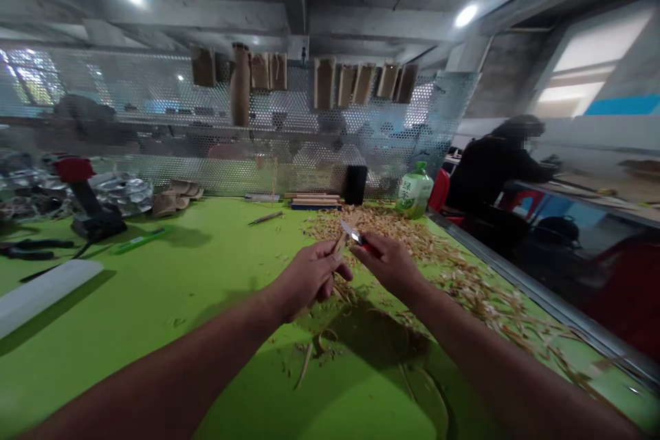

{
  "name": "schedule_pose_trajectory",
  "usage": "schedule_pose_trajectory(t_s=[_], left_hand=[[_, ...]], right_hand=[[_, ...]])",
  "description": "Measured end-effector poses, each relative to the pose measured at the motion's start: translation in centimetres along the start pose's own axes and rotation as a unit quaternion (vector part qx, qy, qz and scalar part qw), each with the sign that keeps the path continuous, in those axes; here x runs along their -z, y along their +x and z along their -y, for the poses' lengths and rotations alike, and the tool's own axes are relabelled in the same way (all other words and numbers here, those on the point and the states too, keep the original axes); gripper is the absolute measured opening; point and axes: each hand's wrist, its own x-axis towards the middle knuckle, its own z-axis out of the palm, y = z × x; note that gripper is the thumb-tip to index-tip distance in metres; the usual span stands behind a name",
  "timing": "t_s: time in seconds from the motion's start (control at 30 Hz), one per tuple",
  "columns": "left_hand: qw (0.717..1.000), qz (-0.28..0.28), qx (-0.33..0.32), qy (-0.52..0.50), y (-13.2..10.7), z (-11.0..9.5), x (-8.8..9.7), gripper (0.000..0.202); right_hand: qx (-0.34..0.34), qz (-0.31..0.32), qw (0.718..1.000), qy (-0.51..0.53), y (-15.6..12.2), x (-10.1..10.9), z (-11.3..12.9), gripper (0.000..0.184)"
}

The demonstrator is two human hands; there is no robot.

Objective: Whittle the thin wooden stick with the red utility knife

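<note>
The person's left hand point(309, 278) has its grip closed around a thin wooden stick point(340, 245), holding it up just above the green worktop point(180, 289). The right hand point(389, 265) has its grip closed on a small knife point(355, 236) with a red handle and a short shiny blade. The blade sits at the top end of the stick, so the step in hand looks like shaving thin bits off the wood. Another cut would need a tight hold on the stick, a slow push, and the sharp edge kept away from the fingers. Under and beside the hands lies a big heap of wood shavings point(464, 275), pale, thin and curly, spread along the right side of the worktop. The worktop looks smooth and flat. A green bottle point(415, 192) stands at the back, near a metal screen point(155, 117) full of tiny round holes. A tool with a red top point(85, 199) stands far off on the left. Another person in dark clothes point(495, 165) sits on the right, well apart.
</note>
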Motion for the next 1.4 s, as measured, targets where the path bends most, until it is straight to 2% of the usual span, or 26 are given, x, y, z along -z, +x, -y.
schedule_pose_trajectory(t_s=[0.23, 0.33, 0.47, 0.7, 0.87, 1.0, 1.3, 1.33, 1.4], left_hand=[[0.998, -0.055, 0.029, -0.014, 0.0, -0.4, -0.4, 0.011], [0.997, -0.067, 0.044, 0.003, -0.2, -1.0, -0.5, 0.013], [0.998, -0.052, 0.046, 0.002, -0.5, -1.7, -0.6, 0.014], [0.996, -0.053, 0.072, -0.01, -0.8, -2.3, -0.8, 0.013], [0.996, -0.033, 0.073, -0.049, -0.5, -1.6, -0.5, 0.007], [0.996, -0.042, 0.071, -0.044, -0.1, -1.4, -0.5, 0.006], [0.992, -0.057, 0.104, -0.051, -0.6, -2.5, -0.6, 0.012], [0.991, -0.061, 0.106, -0.049, -0.8, -2.6, -0.7, 0.013], [0.992, -0.047, 0.103, -0.048, -1.3, -2.5, -1.0, 0.013]], right_hand=[[0.029, 0.09, 0.996, 0.001, -0.3, -0.3, 0.5, 0.033], [0.034, 0.07, 0.996, -0.04, -0.2, -0.1, 0.4, 0.029], [0.041, 0.029, 0.995, -0.081, -0.2, 0.3, 0.4, 0.028], [0.031, 0.008, 0.994, -0.102, 0.2, 0.6, -0.2, 0.031], [0.008, 0.009, 0.995, -0.102, 0.5, 0.8, -0.6, 0.032], [0.012, 0.011, 0.995, -0.099, 0.8, 1.0, -0.9, 0.035], [0.036, 0.009, 0.991, -0.131, 0.9, 0.4, -0.7, 0.029], [0.028, 0.002, 0.992, -0.126, 1.1, 0.5, -1.1, 0.029], [-0.029, -0.023, 0.993, -0.115, 1.6, 1.5, -2.8, 0.033]])
